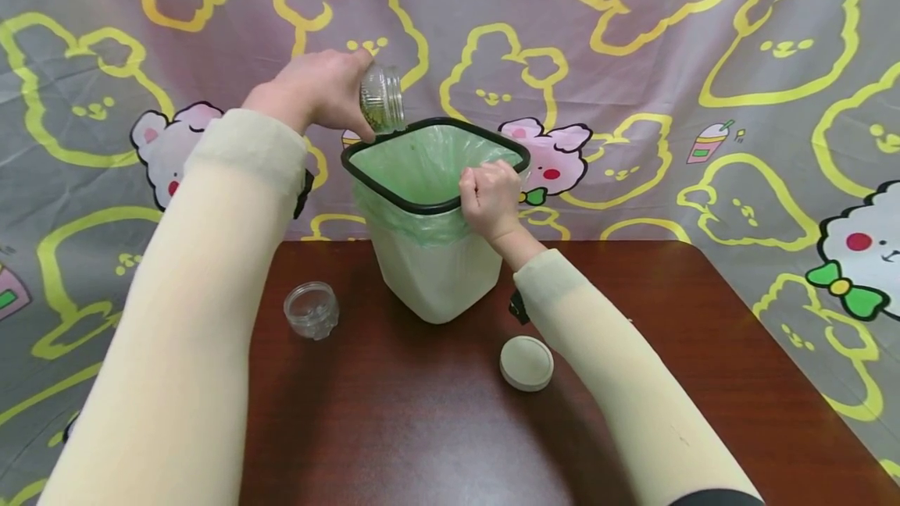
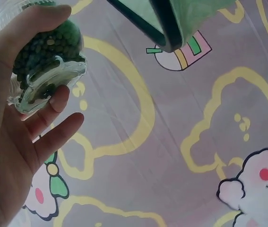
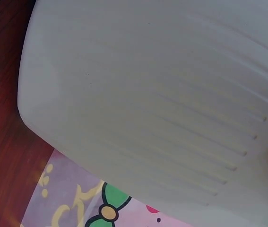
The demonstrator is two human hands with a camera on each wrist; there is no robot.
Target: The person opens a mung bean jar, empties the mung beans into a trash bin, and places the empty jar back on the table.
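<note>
In the head view my left hand [image 1: 319, 92] grips a clear ribbed jar [image 1: 383, 100] tilted on its side, its mouth toward the bin's left rim. Small green beans [image 2: 48, 49] lie inside the jar in the left wrist view, with thumb and fingers around the glass. My right hand [image 1: 491, 197] holds the black rim of the white trash bin [image 1: 443, 279] at its right front side, fingers curled over it. A pale green liner [image 1: 443, 158] covers the inside of the bin. Only the bin's ribbed white wall [image 3: 138, 94] fills most of the right wrist view.
A small clear plastic container [image 1: 312, 311] sits on the brown table [image 1: 394, 420], left of the bin. Near my right forearm lies a round white lid [image 1: 526, 364]. A patterned cloth [image 1: 633, 37] hangs close behind the bin and along the table's sides.
</note>
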